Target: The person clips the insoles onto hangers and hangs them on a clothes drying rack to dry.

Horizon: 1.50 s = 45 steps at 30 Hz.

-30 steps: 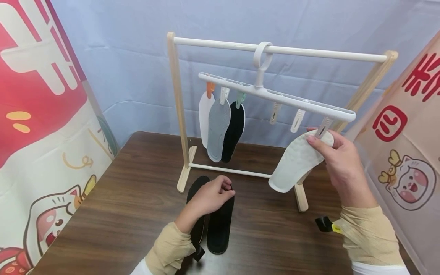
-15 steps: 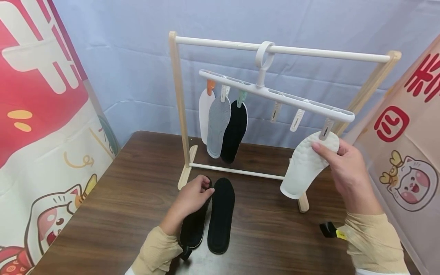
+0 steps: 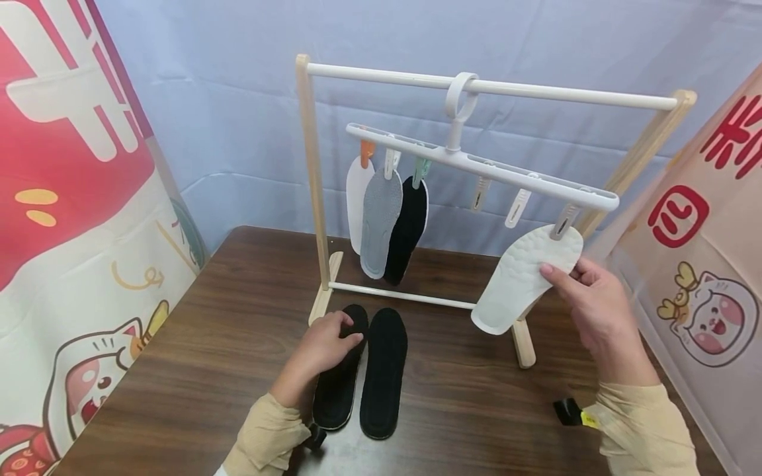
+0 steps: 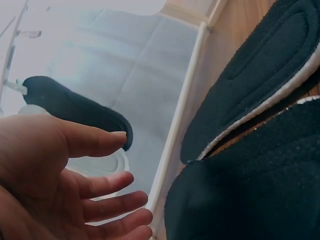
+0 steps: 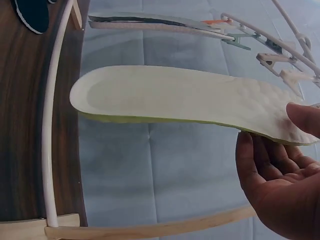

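A white insole (image 3: 526, 281) with a green underside hangs from the clothespin (image 3: 564, 221) at the right end of the hanger. My right hand (image 3: 598, 311) pinches its edge, thumb on the upper face and fingers behind, as the right wrist view (image 5: 285, 170) also shows. Two black insoles lie side by side on the table. Over the left black insole (image 3: 336, 390) hovers my left hand (image 3: 321, 344); in the left wrist view its fingers (image 4: 112, 200) are loosely spread and hold nothing. The right black insole (image 3: 383, 377) lies beside it.
A white hanger bar (image 3: 446, 155) hangs by its ring from the wooden-legged rack (image 3: 315, 172). White, grey (image 3: 381, 225) and black insoles hang at its left. Two clothespins (image 3: 518, 208) near its middle right hold nothing. Patterned cloths flank the brown table (image 3: 196, 357).
My left hand has moved left, from over the right black insole to the left one. My right thumb has shifted down from beside the clothespin to the white insole's edge.
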Each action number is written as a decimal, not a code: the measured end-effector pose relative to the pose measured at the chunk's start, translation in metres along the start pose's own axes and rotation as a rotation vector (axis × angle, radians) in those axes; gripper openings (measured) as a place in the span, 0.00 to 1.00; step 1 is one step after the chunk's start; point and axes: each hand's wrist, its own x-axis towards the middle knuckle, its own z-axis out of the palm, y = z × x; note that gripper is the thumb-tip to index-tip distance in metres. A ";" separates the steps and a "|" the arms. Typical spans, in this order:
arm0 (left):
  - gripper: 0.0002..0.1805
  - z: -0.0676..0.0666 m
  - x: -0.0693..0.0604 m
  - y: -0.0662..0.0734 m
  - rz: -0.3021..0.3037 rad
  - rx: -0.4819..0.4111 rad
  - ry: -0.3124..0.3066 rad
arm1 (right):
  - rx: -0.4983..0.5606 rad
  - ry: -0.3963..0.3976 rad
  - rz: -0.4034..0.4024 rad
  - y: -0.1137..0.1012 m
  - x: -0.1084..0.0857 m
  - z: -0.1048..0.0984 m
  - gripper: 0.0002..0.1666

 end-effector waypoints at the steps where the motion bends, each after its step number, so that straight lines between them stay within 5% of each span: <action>1: 0.16 0.000 0.000 -0.001 -0.002 0.003 0.001 | -0.005 0.004 0.004 0.001 -0.001 -0.001 0.15; 13: 0.19 0.003 -0.003 -0.010 -0.056 0.058 -0.021 | 0.039 -0.022 0.007 0.018 -0.021 -0.019 0.14; 23: 0.23 0.010 -0.002 -0.015 -0.118 0.112 -0.045 | 0.009 0.120 -0.058 0.015 -0.042 -0.016 0.09; 33: 0.26 0.011 -0.002 -0.019 -0.136 0.150 -0.028 | 0.003 -0.048 -0.100 0.014 -0.050 -0.003 0.11; 45: 0.28 0.008 -0.001 -0.021 -0.175 0.166 -0.030 | -0.085 -0.135 -0.082 0.016 -0.048 -0.001 0.18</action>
